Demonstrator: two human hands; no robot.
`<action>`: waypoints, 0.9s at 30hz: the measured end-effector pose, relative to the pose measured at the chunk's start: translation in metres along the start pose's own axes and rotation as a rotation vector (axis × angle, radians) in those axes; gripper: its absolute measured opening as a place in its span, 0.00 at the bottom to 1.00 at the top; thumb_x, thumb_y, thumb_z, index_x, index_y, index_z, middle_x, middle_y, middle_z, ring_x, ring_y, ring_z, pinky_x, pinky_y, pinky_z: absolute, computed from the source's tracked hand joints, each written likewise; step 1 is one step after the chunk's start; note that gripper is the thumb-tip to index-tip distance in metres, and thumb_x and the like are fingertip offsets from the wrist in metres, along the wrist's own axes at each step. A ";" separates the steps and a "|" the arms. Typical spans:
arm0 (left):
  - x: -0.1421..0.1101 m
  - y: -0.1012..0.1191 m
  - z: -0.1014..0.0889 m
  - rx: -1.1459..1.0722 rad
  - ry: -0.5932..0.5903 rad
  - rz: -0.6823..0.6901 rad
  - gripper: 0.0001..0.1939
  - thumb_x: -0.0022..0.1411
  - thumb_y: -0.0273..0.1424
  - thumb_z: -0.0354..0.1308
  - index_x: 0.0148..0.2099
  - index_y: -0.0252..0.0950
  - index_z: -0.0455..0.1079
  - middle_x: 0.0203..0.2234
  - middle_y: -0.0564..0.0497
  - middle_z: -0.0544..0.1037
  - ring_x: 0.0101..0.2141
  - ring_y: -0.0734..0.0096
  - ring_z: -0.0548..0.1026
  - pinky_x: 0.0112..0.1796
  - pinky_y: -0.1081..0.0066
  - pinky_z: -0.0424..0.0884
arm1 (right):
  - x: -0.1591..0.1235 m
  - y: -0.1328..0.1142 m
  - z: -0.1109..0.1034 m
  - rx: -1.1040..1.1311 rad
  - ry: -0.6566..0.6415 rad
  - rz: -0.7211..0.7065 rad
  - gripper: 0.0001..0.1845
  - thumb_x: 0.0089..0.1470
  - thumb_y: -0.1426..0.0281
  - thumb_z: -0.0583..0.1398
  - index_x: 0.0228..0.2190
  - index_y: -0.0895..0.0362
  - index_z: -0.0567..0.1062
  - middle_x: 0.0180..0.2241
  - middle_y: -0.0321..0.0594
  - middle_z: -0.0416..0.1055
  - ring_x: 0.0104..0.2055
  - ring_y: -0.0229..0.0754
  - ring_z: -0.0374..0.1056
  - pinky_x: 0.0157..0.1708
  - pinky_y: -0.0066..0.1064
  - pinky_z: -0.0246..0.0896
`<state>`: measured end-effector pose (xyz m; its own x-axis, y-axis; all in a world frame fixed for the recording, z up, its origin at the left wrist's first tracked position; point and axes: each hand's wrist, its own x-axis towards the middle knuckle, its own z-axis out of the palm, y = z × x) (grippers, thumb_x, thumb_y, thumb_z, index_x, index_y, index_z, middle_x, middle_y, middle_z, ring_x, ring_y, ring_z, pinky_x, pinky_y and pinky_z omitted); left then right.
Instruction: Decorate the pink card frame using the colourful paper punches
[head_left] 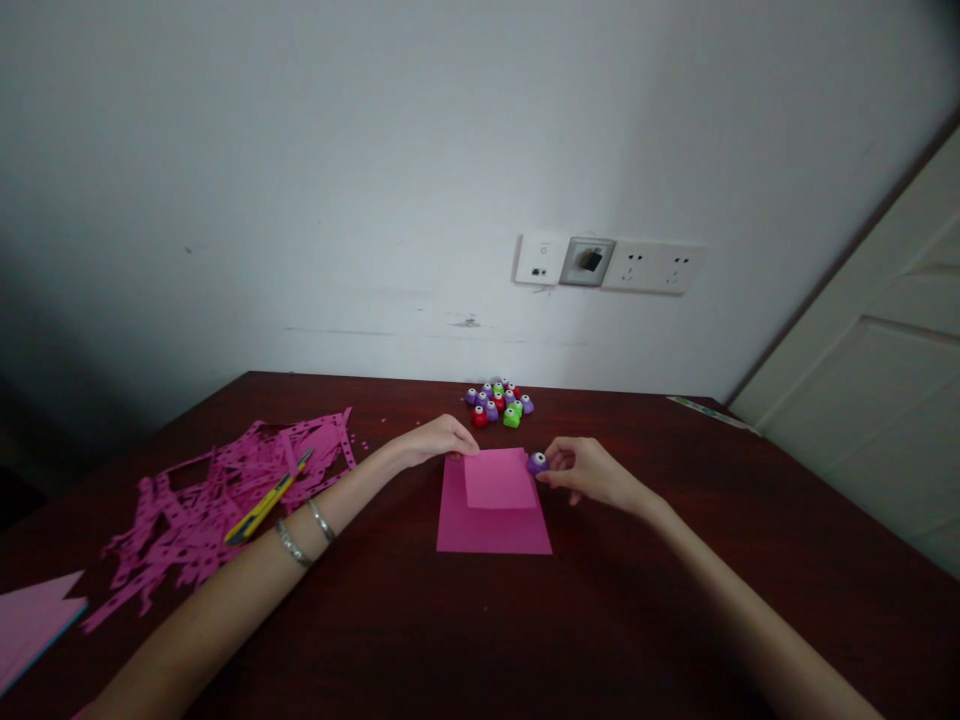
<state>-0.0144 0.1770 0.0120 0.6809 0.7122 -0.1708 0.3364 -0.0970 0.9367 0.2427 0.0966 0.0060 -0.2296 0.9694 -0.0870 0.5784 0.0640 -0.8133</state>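
My left hand pinches the upper left corner of a small pink sheet of paper. Beneath that sheet lies a larger, darker pink sheet on the table. My right hand grips a small purple craft punch between thumb and fingers. The punch sits at the upper right corner of the small sheet; whether the paper's edge is inside its slot I cannot tell. Behind the paper stands a cluster of several similar punches in purple, red and green.
Pink punched paper scraps are heaped on the left of the dark wooden table, with a yellow utility knife on them. Folded pink paper lies at the near left. A ruler-like strip rests far right. Wall sockets are above.
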 end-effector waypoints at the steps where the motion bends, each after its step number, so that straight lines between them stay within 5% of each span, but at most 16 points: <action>1: 0.000 0.000 0.000 0.001 -0.001 0.000 0.08 0.45 0.27 0.58 0.30 0.30 0.76 0.28 0.46 0.79 0.30 0.70 0.73 0.35 0.70 0.65 | 0.000 -0.001 0.000 -0.006 -0.002 -0.003 0.15 0.44 0.62 0.63 0.30 0.60 0.70 0.25 0.38 0.70 0.25 0.36 0.67 0.14 0.24 0.67; 27: 0.009 -0.017 0.000 -0.031 0.031 -0.031 0.08 0.43 0.26 0.59 0.28 0.31 0.76 0.20 0.49 0.75 0.21 0.77 0.65 0.25 0.74 0.58 | -0.005 -0.007 0.004 -0.079 -0.097 -0.059 0.14 0.46 0.63 0.61 0.34 0.59 0.71 0.27 0.37 0.68 0.25 0.35 0.65 0.14 0.22 0.65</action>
<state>-0.0140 0.1851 -0.0049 0.6498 0.7358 -0.1906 0.3365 -0.0536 0.9402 0.2369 0.0906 0.0096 -0.3379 0.9360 -0.0984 0.6205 0.1429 -0.7711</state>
